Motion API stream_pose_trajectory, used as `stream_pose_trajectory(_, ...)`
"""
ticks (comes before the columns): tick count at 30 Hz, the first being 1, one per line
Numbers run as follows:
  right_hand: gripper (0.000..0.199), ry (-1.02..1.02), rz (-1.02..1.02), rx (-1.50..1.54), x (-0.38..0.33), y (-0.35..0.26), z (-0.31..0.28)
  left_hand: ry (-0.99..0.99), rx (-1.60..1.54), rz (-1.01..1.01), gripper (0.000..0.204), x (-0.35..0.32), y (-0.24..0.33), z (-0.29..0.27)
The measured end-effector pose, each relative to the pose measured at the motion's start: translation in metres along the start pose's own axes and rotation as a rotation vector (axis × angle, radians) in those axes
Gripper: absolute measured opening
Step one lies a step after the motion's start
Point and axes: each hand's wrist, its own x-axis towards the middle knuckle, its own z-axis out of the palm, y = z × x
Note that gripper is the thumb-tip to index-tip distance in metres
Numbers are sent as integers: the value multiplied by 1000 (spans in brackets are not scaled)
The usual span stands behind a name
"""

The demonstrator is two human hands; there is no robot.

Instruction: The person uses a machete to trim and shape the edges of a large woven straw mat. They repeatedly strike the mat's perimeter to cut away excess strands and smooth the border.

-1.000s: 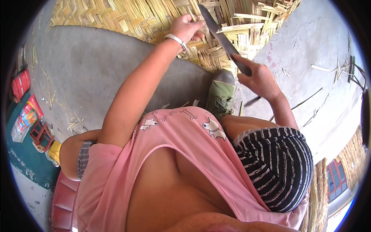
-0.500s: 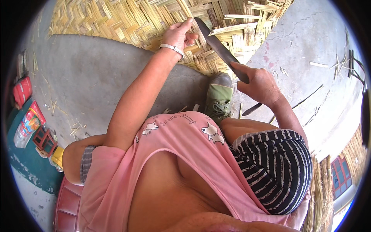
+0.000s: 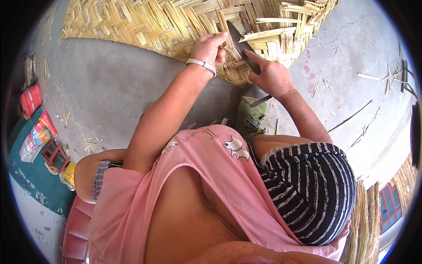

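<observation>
A woven mat of split straw-coloured reeds point(image 3: 136, 26) spreads across the top of the view. My left hand point(image 3: 209, 49), with a pale bracelet at the wrist, is closed on a reed strip point(image 3: 223, 22) at the mat's near edge. To its right, my right hand point(image 3: 271, 75) is wrapped round a long dark knife point(image 3: 241, 44). The blade points up and left, lying just beside the strip and over the mat; whether it touches the strip I cannot tell. The curved dark handle end point(image 3: 260, 101) sticks out below my right hand.
My green shoe point(image 3: 253, 112) stands under the mat's near corner. Loose reed scraps point(image 3: 367, 76) lie on the grey concrete floor point(image 3: 105, 79). At the left are a red package point(image 3: 31, 100) and a colourful bag point(image 3: 38, 134). A reed bundle point(image 3: 362, 220) is at the lower right.
My right hand has moved up and left with the knife, nearer to my left hand, and the blade reaches further over the mat. My left hand sits slightly lower and further right in view.
</observation>
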Motion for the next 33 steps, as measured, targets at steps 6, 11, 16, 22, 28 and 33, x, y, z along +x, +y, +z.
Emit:
stream_pose_trajectory(6,64,-2,22,-5,1,1,1,-26,-102,-265,13,-8,-2,-2)
stream_pose_trajectory(11,64,14,4,-28,2,3,1,67,-67,-160,17,13,-1,2)
stream_pose_trajectory(16,63,53,-17,-97,9,5,-1,209,72,-36,18,28,-3,25)
stream_pose_trajectory(22,62,36,-18,-172,15,3,-9,171,170,42,25,49,3,13)
stream_pose_trajectory(28,61,57,-42,-195,14,7,-6,12,1074,333,48,32,10,-5)
stream_pose_trajectory(33,62,10,10,-258,-12,4,-23,122,1423,669,55,44,2,-14)
